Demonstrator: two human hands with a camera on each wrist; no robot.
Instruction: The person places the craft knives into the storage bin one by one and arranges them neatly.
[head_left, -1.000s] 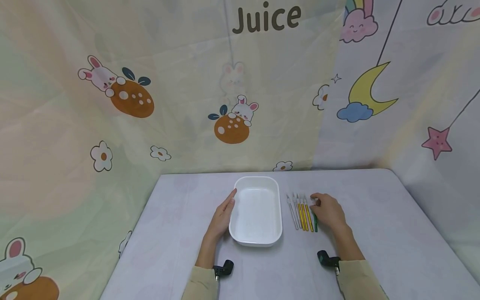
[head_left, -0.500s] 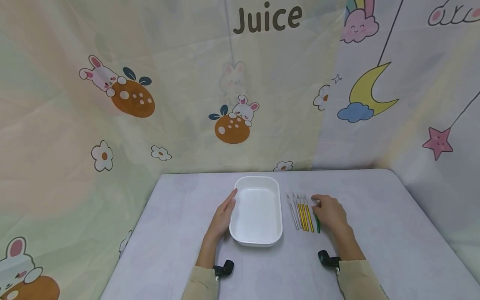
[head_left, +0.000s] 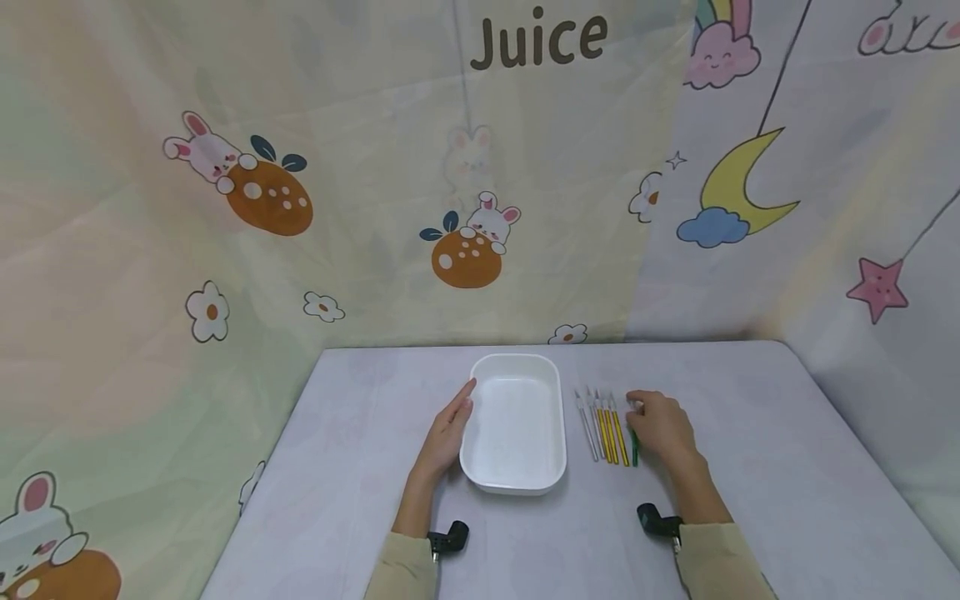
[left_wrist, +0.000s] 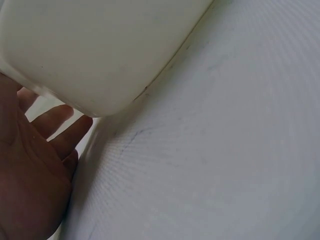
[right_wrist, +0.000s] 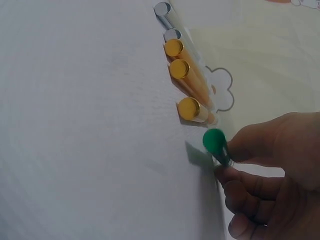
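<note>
"Where's the green stick [right_wrist: 215,141]?"
"Right of the white tray [head_left: 513,425]; fingers of the right hand [head_left: 663,425] pinch it (gold sticks [right_wrist: 192,83] nearby)."
"And the left hand [head_left: 444,435]?"
"Fingers extended, touching the tray."

Diffuse light; wrist views dimmer, hazy; soft shadow beside green stick [right_wrist: 215,141].
</note>
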